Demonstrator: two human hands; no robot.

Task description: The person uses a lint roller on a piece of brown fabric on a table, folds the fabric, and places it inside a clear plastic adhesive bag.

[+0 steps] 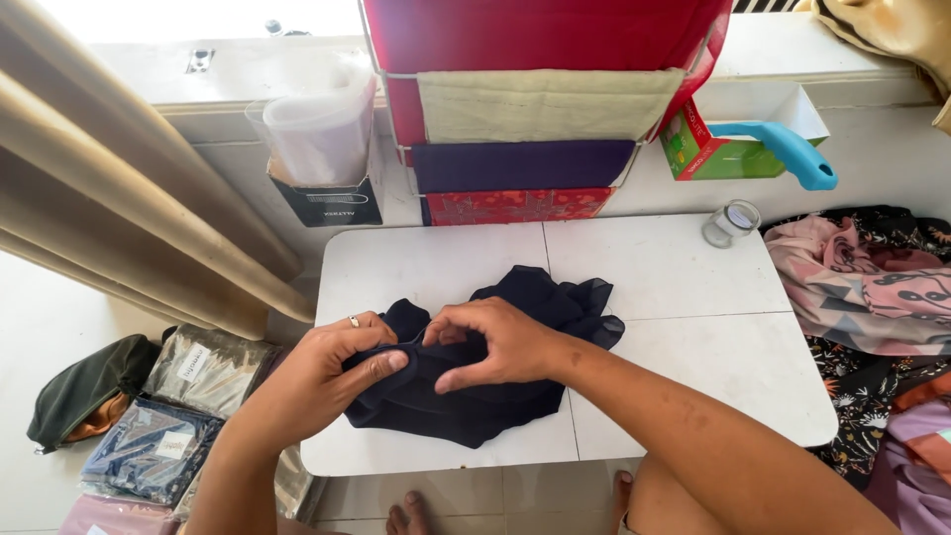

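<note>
A thin black sheer cloth (540, 297) lies bunched on a small white table (684, 297). My left hand (332, 372), with a ring on one finger, pinches the cloth's near left edge. My right hand (495, 342) grips the same fabric just to the right, the fingers curled over a fold. The two hands almost touch above the middle of the table's near half. Part of the cloth is hidden under my hands.
A small glass jar (731, 222) stands at the table's far right corner. Folded fabrics hang on a rack (525, 119) behind. A green box with a blue handle (783, 149), patterned cloths (872, 287) at right, packaged garments (168, 416) on the floor at left, beige curtain (119, 198).
</note>
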